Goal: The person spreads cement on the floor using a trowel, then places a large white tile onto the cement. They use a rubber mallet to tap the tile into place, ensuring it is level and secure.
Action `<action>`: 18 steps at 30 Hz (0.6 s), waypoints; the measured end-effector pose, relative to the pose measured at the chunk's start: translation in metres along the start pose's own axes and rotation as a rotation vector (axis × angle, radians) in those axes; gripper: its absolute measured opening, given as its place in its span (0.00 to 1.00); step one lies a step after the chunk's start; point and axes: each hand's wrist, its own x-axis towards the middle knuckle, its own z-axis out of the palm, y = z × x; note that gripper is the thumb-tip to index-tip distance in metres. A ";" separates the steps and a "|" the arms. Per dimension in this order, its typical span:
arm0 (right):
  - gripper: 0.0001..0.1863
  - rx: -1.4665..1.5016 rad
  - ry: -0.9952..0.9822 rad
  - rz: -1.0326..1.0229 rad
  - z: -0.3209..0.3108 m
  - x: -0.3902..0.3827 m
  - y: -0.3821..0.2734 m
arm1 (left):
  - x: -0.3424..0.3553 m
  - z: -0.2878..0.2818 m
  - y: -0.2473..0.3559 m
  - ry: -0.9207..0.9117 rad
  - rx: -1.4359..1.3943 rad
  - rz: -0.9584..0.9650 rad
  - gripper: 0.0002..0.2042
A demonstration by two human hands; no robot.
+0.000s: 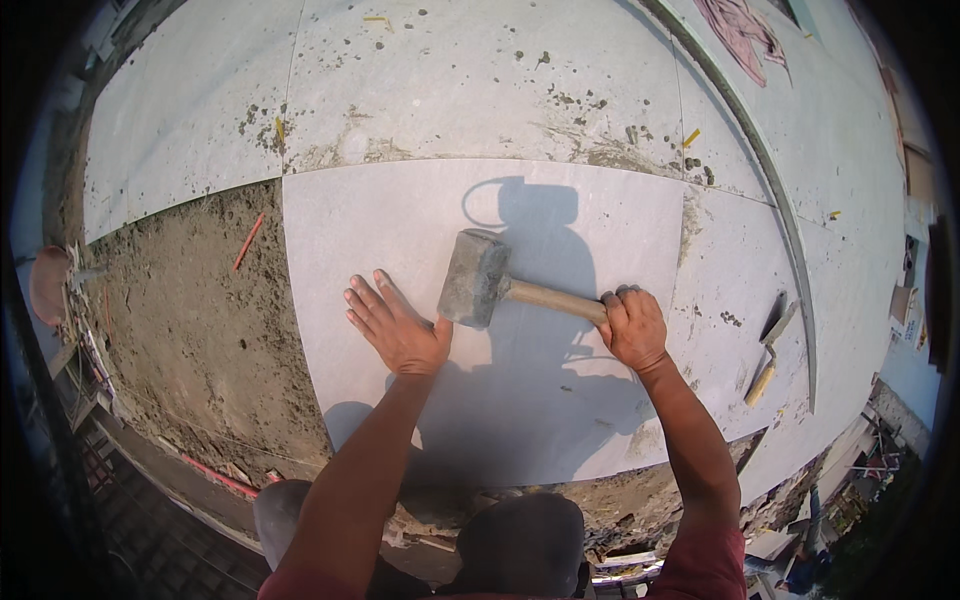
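Note:
A large pale floor tile (350,230) lies in front of me, with my shadow across it. My left hand (398,325) rests on its left part, palm down with the fingers spread. In my right hand (634,328) is the wooden handle of a rubber mallet (476,278), gripped near its end. The mallet's dark grey, blocky head points left, close to my left thumb. Whether the head touches the tile or hangs just above it, I cannot tell.
Rough wet mortar (200,330) spreads left of the tile, with a red stick (249,242) on it. Other tiles, crumbs and yellow spacers (691,138) lie beyond. To the right are a trowel (768,360), a long straightedge (780,200) and a pink cloth (745,35).

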 end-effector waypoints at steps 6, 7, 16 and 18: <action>0.15 -0.068 0.014 0.233 -0.004 -0.005 -0.021 | 0.008 0.008 0.002 0.031 0.064 -0.029 0.48; 0.14 -0.070 0.075 0.276 -0.002 -0.007 -0.029 | 0.010 0.014 0.002 0.032 0.052 -0.036 0.47; 0.14 0.388 0.094 0.896 0.021 -0.066 -0.232 | 0.018 0.007 -0.018 -0.149 0.064 0.132 0.46; 0.16 0.602 0.041 0.992 0.013 -0.096 -0.257 | 0.009 -0.018 -0.018 -0.320 0.119 0.319 0.50</action>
